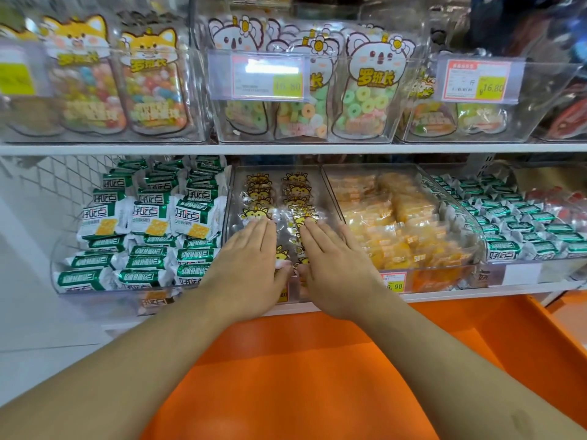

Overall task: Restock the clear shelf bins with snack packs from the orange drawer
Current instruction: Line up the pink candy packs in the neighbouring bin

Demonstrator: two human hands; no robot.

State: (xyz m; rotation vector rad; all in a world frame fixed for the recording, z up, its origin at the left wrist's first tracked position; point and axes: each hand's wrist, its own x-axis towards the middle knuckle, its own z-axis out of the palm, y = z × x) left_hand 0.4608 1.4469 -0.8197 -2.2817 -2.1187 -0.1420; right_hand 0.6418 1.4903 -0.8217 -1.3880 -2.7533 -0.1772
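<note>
Orange drawer (317, 376) pulled out under the forearms, below the clear shelf bin (314, 173).

Left hand (251, 265) and right hand (333, 268) lie flat, fingers straight, pressing the tiger-print snack packs (292, 185) inside that bin; green-and-white packs (143, 217) sit left of it.

Clear shelf bins (330, 173): transparent hard plastic, glossy, with glare. Snack packs (292, 198) at centre: clear crinkled film, shiny, printed yellow. Green-and-white packs (149, 217) at 9 o'clock: glossy foil-like wrap. Orange drawer (286, 376) at 6 o'clock: smooth plastic, satin sheen. Shelf edge (286, 149): smooth white, painted look. Price tags (266, 77) at 12 o'clock: paper behind clear plastic.
</note>
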